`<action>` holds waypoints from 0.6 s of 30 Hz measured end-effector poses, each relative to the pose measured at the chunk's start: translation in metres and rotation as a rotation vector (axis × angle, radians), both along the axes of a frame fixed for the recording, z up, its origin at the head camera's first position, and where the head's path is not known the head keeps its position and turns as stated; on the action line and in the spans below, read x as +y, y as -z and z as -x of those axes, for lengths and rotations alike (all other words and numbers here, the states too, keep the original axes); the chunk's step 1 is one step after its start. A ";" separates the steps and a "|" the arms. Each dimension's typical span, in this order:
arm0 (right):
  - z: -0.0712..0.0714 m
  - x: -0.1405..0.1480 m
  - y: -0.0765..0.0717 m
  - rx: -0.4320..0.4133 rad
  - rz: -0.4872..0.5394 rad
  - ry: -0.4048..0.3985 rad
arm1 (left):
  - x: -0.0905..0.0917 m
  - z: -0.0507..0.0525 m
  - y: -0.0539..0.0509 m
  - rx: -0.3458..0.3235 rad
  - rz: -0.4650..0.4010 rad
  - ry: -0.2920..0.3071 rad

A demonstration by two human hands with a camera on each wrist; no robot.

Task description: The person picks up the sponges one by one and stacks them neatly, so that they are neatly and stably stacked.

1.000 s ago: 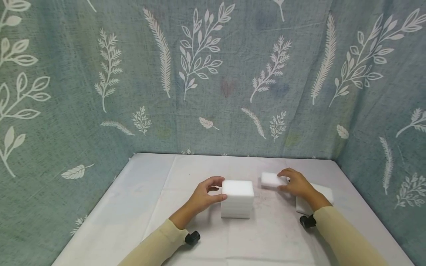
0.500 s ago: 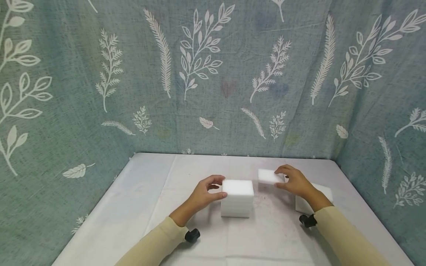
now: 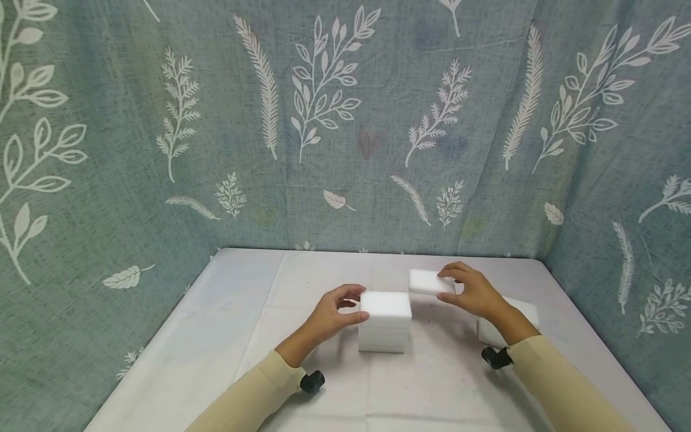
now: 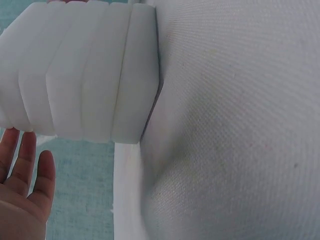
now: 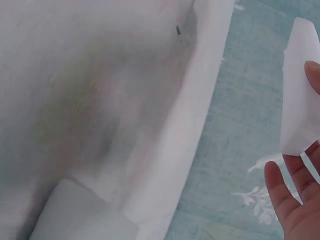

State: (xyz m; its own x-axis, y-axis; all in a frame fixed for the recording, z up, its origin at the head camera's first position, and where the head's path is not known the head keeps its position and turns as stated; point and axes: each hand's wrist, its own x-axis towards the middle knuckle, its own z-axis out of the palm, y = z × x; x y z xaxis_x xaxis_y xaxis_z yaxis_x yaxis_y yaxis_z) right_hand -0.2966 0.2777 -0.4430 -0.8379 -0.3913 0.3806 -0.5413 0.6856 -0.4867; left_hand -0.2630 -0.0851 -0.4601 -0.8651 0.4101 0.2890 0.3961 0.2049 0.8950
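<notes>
"Where is the left hand (image 3: 330, 314)?"

"At the lower centre of the head view, beside a stack of white blocks (image 3: 384, 327). Its grip is parted around the stack's upper left side, thumb at the front, fingers at the back, holding it."

"How many blocks are in it?"

"The head view leaves the layers faint. The left wrist view, at its upper left, shows clear seams between at least five, with fingertips touching the far end."

"And the right hand (image 3: 476, 294)?"

"Right of centre in the head view, its grip is drawn in on the right end of a loose block (image 3: 424, 281), which is just beyond the stack's upper right corner. The right wrist view adds the pinch up close, at the right edge: thumb on one face, fingers beneath, the block clear of the worktop (image 3: 237, 336)."

"Anything under the right forearm?"

"A spare block (image 3: 525, 312), at the lower right of the head view, partly hidden by the wrist. Only that view takes in both hands and the black wrist gadgets (image 3: 312, 383) together."
</notes>
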 end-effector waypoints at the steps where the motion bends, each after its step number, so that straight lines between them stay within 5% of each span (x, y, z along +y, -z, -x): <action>1: 0.000 -0.001 -0.001 0.001 0.005 -0.006 | -0.001 0.002 0.002 0.007 -0.001 -0.003; 18: -0.012 -0.020 -0.024 0.042 0.062 -0.075 | -0.001 0.005 0.007 0.031 -0.049 0.017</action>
